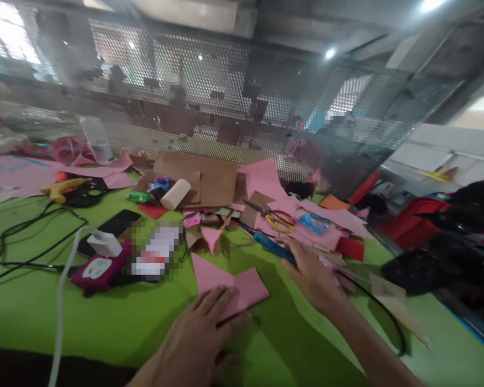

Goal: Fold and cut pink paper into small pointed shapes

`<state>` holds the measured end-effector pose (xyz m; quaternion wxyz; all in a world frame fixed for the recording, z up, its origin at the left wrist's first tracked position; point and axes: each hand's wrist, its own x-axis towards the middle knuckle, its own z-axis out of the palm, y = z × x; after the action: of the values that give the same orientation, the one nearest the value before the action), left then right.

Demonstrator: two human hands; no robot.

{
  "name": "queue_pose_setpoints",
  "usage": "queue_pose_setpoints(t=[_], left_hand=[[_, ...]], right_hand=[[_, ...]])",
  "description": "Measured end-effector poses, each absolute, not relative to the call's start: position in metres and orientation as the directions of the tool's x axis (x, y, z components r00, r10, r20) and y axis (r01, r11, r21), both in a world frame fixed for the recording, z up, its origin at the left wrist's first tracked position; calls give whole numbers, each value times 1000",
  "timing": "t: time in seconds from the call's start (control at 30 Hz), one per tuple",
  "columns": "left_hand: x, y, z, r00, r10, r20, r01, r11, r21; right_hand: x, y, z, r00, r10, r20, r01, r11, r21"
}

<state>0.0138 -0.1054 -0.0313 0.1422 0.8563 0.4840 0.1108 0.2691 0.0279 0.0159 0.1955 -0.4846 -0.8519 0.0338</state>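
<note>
My left hand [204, 328] lies with its fingers stretched over the lower edge of a folded piece of pink paper [248, 287], pressing it on the green table. To the right of that paper, my right hand [306, 269] is closed around a slim blue-handled tool [272, 246] that resembles a soldering iron. The tool points toward the upper left, and its tip is hard to make out among the scraps. A black cord [381, 306] trails from near this hand to the lower right. Just beyond the folded paper sits a small pink paper triangle [212, 238].
Scissors [280, 219] lie among pink paper scraps. Brown cardboard [210, 172] and a pale roll [176, 194] stand at the back. Leftward are a yellow glue gun [62, 189], a purple power block [100, 269], a phone [157, 250] and a white cable [60, 306].
</note>
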Motion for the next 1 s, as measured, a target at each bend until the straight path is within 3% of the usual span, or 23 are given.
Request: queue_pose_setpoints(t=[0.2, 0.63, 1.0], left_hand=[[5, -115, -25, 505, 861, 67, 806, -498, 321], [-1, -119, -31, 478, 867, 141, 806, -496, 321], [-1, -124, -29, 466, 876, 120, 831, -480, 281]], right_hand=[[312, -16, 24, -467, 855, 227, 760, 519, -391], [361, -58, -6, -480, 857, 189, 802, 515, -302], [361, -60, -16, -524, 841, 132, 762, 533, -369]])
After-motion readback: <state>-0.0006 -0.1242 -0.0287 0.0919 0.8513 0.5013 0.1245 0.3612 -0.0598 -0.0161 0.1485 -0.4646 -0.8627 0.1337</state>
